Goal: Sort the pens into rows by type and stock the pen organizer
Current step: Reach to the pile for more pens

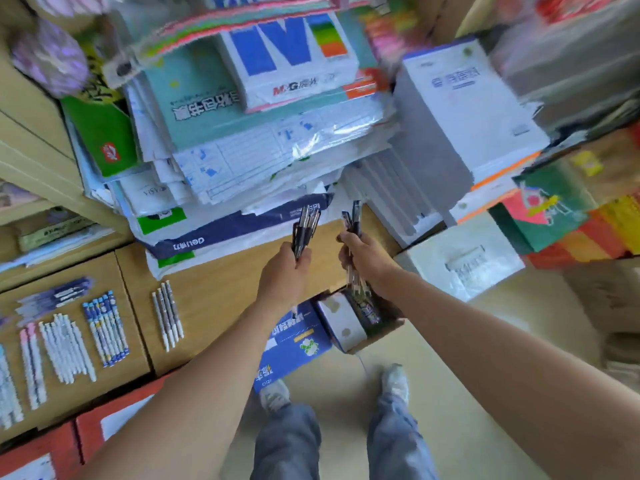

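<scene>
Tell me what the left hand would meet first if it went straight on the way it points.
Likely the stack of paper packs, since the left hand, gripping a bunch of dark pens, points toward it over the cardboard box. Depth is unclear.

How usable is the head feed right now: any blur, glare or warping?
Head view: wide-angle warping bends the shelf edges; the top and right margins smear with blur; glare streaks the plastic-wrapped paper stack; the left hand and right hand, each gripping pens, and the sorted pen rows look fairly sharp; lighting even, shadows soft.
</scene>
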Demonstrator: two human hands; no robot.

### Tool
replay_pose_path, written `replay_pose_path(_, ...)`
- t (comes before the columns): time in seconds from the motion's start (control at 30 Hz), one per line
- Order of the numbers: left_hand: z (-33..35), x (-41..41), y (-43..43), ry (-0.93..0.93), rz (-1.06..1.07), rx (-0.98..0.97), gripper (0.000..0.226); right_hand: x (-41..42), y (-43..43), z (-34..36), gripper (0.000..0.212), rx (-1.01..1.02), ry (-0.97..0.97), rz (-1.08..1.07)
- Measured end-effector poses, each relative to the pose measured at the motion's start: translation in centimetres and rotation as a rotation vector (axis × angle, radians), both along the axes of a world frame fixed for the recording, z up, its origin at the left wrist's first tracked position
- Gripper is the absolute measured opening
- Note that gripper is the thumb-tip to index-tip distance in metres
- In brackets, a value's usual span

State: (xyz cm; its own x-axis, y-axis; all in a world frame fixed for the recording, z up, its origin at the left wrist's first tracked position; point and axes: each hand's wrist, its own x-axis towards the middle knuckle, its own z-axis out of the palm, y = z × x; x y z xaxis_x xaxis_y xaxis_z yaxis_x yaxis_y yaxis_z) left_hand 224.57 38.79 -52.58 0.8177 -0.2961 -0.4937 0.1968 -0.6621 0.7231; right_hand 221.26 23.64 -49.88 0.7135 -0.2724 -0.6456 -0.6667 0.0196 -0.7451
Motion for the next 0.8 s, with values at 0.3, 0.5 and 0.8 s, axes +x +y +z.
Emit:
replay_pose_path(0.3,9.1,-5.8,-16.5,-0.046,-0.139,0.017,0.028,-7.6,-16.3,7.1,0.031,-0.082,-0.054,-0.034)
replay_pose_path(0.5,12.6,-9.1,-28.5,-0.090,-0.154,-0.026,0.036,-11.6,-27.7,11.4,0.030,-0.238,-0.076,0.031)
replay_pose_path(0.8,16.9,-7.9,-41.1,-0.158,-0.226,0.007,0.033,-12.7,-39.1,15.4,0.030,-0.146,-0.084,-0.023)
